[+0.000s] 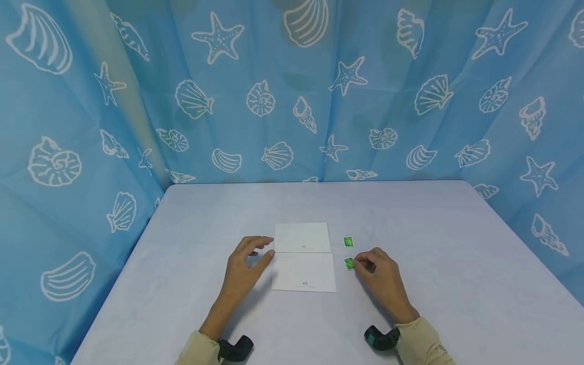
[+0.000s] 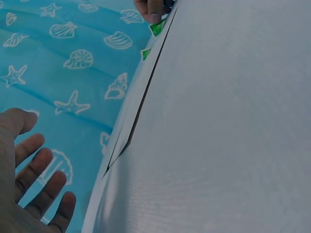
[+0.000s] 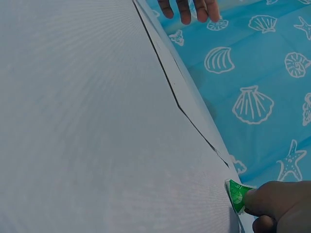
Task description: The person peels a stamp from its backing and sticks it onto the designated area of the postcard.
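Two white cards lie one above the other on the white table, each with a small dark print near its lower edge. My left hand hovers at their left side, fingers spread and holding nothing. To the right of the cards, my right hand pinches the nearer small green stamp between thumb and finger. In the right wrist view that stamp has a white border and bends up at the fingertips. A second green stamp lies flat just beyond it.
The white-covered table reaches back to a blue curtain printed with shells and starfish. More curtain hangs along the left and right sides. Black devices are strapped at both wrists, below beige sleeves.
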Motion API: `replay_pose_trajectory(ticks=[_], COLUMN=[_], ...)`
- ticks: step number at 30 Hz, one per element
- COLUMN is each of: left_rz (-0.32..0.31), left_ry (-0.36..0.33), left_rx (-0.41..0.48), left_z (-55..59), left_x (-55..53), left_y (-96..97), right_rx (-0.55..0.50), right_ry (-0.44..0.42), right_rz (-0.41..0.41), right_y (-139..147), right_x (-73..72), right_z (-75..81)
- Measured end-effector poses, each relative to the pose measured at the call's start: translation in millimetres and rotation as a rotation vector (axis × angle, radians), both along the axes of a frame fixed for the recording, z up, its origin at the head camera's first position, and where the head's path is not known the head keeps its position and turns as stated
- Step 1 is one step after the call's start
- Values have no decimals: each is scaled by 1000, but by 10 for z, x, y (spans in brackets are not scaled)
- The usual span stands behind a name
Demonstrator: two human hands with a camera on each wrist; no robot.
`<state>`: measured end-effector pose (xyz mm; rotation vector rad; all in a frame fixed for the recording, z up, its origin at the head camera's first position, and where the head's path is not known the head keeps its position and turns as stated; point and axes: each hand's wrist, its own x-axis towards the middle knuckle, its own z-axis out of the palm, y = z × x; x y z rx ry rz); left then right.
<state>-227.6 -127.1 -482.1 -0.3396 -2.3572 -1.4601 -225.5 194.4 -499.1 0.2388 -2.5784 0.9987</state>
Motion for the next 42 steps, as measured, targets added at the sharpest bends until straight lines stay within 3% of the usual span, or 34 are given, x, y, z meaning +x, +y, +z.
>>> replay_pose_trajectory(ticks=[8,24,34,42], left_rz=[-5,-14,-19,-14], left_ry=[-17,-4,-17,24], left_rx=[-2,7,37,69], left_z=[-4,17,30,47], left_x=[0,23,50,73], left_y=[12,16,43,73], right_rx=[0,-66,-95,-71], right_ry=[12,191,224,348], right_rz=[-14,-49,-55,-19], right_y=[33,42,1,-49], right_x=[18,105,163,182], right_z=[0,86,158,178])
